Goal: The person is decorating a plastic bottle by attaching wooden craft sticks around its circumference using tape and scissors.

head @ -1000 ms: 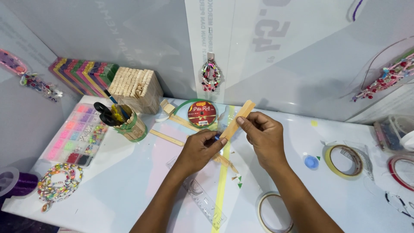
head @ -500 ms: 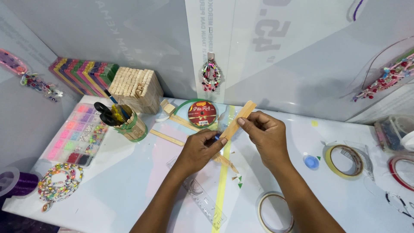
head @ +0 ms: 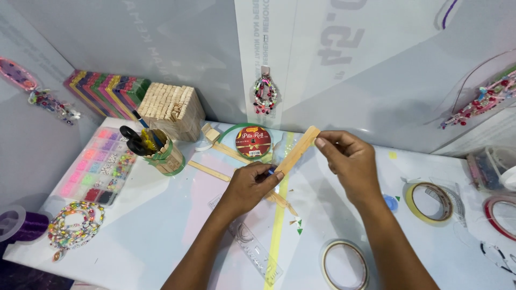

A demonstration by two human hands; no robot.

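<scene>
Both hands are pinching the wooden stick: left hand low, right hand high; steadying the lower pinch should be helping.

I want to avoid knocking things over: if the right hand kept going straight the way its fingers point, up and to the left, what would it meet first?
Probably the wooden stick its fingertips already touch; past that, the red ribbon roll. Depth is unclear, since the right hand is raised above the table.
</scene>
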